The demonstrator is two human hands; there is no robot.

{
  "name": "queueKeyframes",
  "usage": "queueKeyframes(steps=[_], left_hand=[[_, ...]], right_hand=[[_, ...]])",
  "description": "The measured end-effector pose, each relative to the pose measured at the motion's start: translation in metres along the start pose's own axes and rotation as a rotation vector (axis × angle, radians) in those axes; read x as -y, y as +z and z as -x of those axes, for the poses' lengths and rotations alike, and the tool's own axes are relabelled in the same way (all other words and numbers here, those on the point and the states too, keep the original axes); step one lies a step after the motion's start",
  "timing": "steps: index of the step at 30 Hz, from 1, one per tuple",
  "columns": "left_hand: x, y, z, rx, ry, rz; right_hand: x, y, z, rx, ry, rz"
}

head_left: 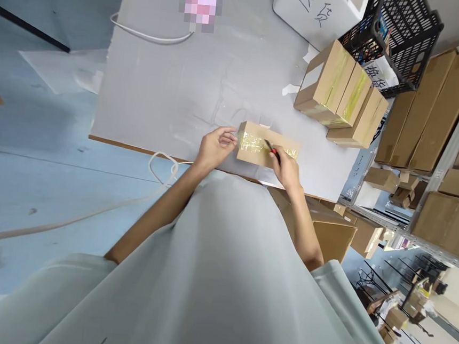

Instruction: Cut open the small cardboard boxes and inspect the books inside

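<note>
A small cardboard box (250, 156) lies near the front edge of the table, with shiny yellowish tape (252, 142) running along its top. My right hand (288, 169) is closed around a box cutter (276, 153) with a black and red body. The cutter's tip points at the taped top; whether it touches the tape I cannot tell. At the box's left end is my left hand (216, 148), its fingers loosely bent and nothing in them. Its fingertips are very close to the box's side.
Several taped cardboard boxes (327, 87) stand at the table's (160, 91) right side. Behind them are a white bin (308, 10) with handwriting and a black plastic crate (410, 32). A white cable (153, 38) lies at the back left. Shelves (455, 117) with cartons line the right.
</note>
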State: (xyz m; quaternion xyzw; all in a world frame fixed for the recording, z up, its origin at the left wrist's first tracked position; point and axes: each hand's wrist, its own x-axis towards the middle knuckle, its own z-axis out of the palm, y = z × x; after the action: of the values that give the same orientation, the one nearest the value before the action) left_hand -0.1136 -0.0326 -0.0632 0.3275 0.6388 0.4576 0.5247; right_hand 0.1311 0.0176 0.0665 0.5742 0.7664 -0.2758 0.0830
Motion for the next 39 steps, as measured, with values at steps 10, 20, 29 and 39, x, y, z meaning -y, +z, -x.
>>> queueKeyframes(steps=[10, 20, 29, 39], left_hand=[[0.004, 0.009, -0.009, 0.12, 0.136, -0.159], [0.005, 0.01, -0.01, 0.102, 0.106, -0.132], [0.006, 0.009, -0.012, 0.097, 0.107, -0.166], [0.0, 0.018, -0.005, 0.003, 0.09, -0.233]], right_hand=[[0.061, -0.024, -0.043, 0.304, -0.208, 0.565], [0.063, -0.02, -0.048, 0.304, -0.201, 0.581], [0.063, -0.025, -0.055, 0.327, -0.246, 0.593], [0.092, -0.013, -0.065, 0.315, -0.213, 0.629]])
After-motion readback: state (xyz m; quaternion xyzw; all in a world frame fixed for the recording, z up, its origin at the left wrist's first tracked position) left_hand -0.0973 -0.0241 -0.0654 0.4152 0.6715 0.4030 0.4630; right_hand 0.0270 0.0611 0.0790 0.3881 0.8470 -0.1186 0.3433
